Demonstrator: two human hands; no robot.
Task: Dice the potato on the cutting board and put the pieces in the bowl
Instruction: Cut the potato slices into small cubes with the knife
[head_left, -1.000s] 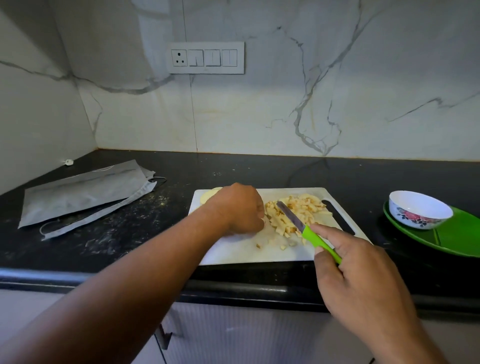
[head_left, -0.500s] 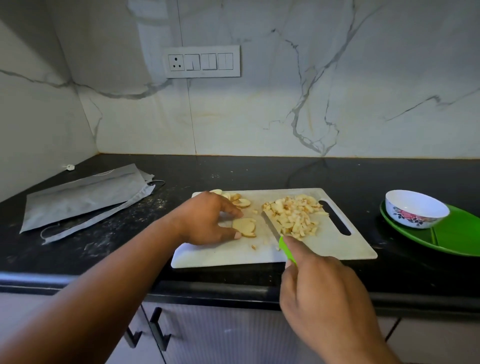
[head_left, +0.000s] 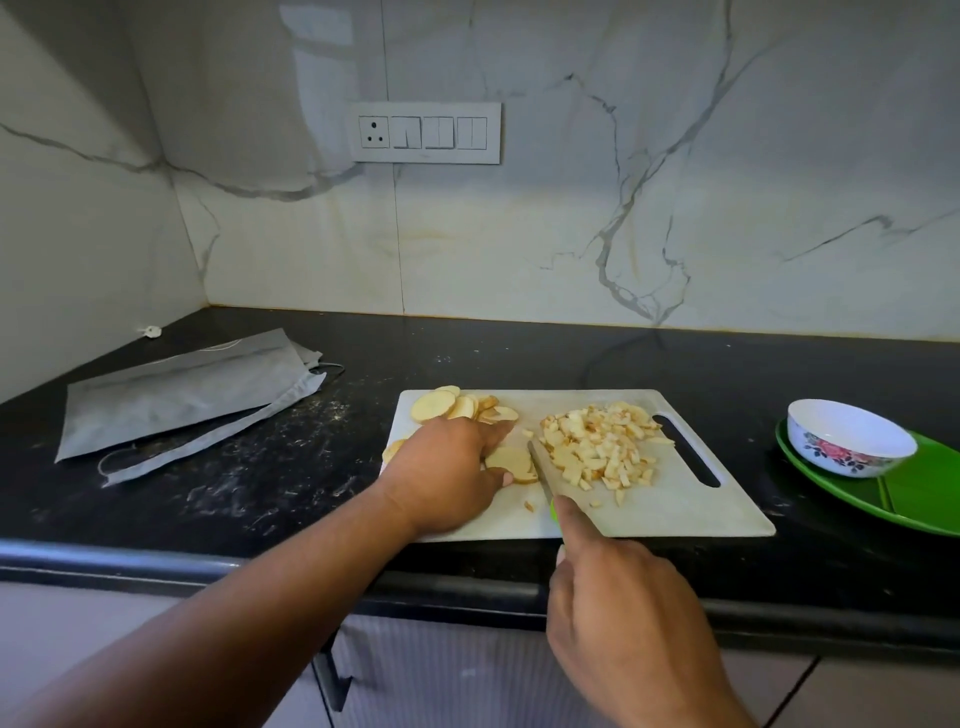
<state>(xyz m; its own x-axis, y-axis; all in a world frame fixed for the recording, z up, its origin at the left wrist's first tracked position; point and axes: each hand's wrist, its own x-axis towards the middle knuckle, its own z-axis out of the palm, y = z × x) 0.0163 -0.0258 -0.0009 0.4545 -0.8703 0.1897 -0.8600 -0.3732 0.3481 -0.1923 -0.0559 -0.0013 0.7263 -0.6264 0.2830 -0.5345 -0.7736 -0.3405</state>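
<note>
— How many things are out in front of you?

— One board (head_left: 675, 512), one knife (head_left: 540, 470) and one bowl (head_left: 852, 439), which sits on one green plate (head_left: 914, 493).

— And the potato?

— One heap of dice (head_left: 602, 447), too many to count. One stack of slices (head_left: 511, 460) is under my left hand (head_left: 447, 475). More slices (head_left: 452, 405) lie at the board's far corner; I can't tell exactly how many.

— Anything else?

— One grey bag (head_left: 182, 395) and one switch plate (head_left: 427, 133). My right hand (head_left: 623, 613) makes two.
</note>
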